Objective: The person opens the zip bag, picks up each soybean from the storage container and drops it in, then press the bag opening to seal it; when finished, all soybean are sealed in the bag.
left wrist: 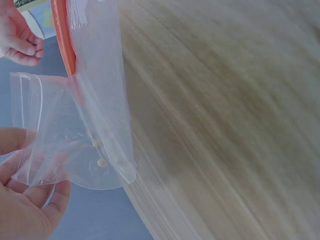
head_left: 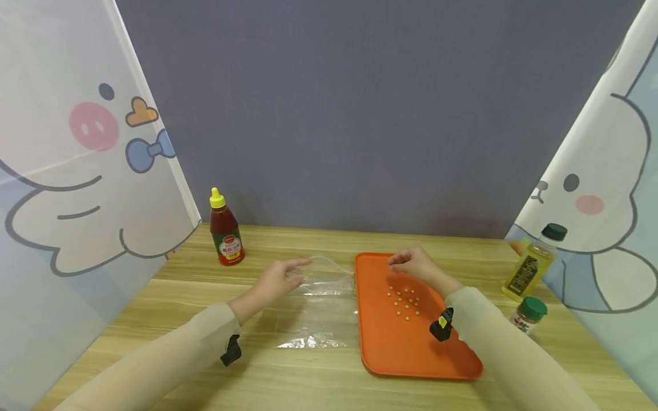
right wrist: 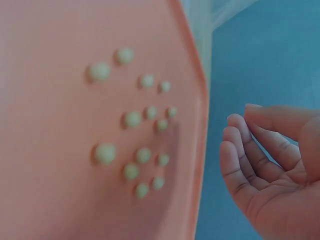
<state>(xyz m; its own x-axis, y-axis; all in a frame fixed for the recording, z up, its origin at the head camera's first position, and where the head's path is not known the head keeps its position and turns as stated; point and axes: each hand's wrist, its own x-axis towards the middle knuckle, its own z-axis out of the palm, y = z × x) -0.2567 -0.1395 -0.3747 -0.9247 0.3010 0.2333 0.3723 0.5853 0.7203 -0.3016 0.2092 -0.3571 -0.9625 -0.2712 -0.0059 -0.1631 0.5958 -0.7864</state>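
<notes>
My left hand (head_left: 277,281) holds the mouth of a clear zip bag (head_left: 316,317), thumb on one side and fingers on the other. The bag lies along the table with its mouth lifted. Two soybeans (left wrist: 101,163) show inside it in the left wrist view. My right hand (head_left: 416,264) hovers over the far part of an orange tray (head_left: 406,354), fingers loosely bent. In the right wrist view nothing shows between its fingertips (right wrist: 230,152). Several pale yellow soybeans (right wrist: 131,119) lie scattered on the tray, nearer than that hand.
A ketchup bottle (head_left: 226,234) with a yellow cap stands at the back left. At the right are an oil bottle (head_left: 532,268) and a green-capped jar (head_left: 528,315), partly behind my right sleeve. The bag lies against the tray's left edge. A grey backdrop (head_left: 334,114) rises behind.
</notes>
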